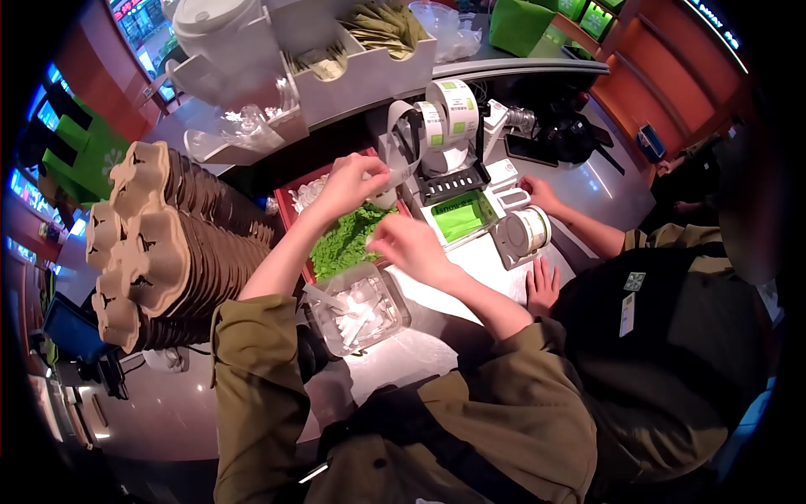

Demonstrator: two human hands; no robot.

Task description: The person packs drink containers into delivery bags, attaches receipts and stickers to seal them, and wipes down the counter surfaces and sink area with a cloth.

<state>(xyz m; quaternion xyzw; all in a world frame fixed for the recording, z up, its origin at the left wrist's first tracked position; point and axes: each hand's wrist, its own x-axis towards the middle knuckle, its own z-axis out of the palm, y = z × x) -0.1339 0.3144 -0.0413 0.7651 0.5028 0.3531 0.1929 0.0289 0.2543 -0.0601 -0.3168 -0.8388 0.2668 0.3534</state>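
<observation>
My left hand [348, 183] is closed in a pinch on a whitish translucent strip [400, 175], beside a dispenser holding rolls of printed labels [453, 105]. Lower and to the right, my right hand [413, 249] has its fingers curled together over a red tray [304, 270]. Whatever those fingers hold, if anything, is hidden. Crinkled green pieces [336, 239] fill much of the tray, with white pieces [309, 193] at its far left. Nearer me stands a clear plastic container [359, 315] with white strips and scraps inside.
Tall stacks of cardboard cup carriers [155, 265] rise at left. A co-worker's hand [541, 195] is by a white device and the other [543, 287] lies on the counter. A green pad [460, 217] and tape roll [525, 231] sit nearby. Packets [382, 32] fill a rear bin.
</observation>
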